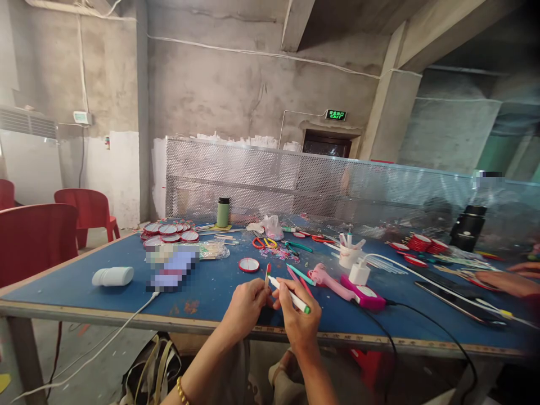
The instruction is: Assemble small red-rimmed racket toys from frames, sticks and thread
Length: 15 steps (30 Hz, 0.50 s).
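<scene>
My left hand (247,306) pinches a thin wooden stick with a red tip (267,274), held upright over the near edge of the blue table (105,298). My right hand (297,318) grips a white marker with a green cap (291,296), its tip pointing at the stick. Both hands touch each other. Just beyond them lie a few pink and teal sticks (297,275) and a round red-rimmed disc (248,264).
A pink glue gun (337,284) with a white charger (359,273) lies to the right. Stacks of red-rimmed discs (166,232), scissors (264,243), a green bottle (223,212), a white bottle (113,276), a cup (348,254). Another person's hands (506,278) at far right. Red chairs (37,236) on the left.
</scene>
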Motion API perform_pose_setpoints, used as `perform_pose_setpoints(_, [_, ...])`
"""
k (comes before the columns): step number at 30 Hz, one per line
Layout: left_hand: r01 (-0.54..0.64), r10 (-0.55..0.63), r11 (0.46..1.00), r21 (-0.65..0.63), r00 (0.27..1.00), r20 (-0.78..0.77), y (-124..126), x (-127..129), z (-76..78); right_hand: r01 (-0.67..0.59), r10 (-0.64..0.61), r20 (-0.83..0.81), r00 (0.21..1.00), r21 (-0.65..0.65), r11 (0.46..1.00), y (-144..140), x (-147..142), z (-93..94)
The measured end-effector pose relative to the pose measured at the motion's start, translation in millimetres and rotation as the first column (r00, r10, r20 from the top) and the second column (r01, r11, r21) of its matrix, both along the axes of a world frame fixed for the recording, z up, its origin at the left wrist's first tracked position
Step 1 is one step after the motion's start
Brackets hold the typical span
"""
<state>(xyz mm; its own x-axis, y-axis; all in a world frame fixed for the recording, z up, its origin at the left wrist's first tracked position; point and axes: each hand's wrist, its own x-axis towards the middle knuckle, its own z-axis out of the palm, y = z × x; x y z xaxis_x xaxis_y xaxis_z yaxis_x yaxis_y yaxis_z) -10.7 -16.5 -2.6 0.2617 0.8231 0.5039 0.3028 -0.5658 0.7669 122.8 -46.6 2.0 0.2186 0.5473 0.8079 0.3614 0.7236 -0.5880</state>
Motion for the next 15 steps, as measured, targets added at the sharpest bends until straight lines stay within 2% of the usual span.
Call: perform_pose_setpoints(15, [0.010, -0.010, 1.000, -0.004, 1.000, -0.003, -1.1, -0.5, 2.6, 0.032, -0.032, -0.003, 0.999, 0.013, 0.999, -0.2, -0.7, 1.8])
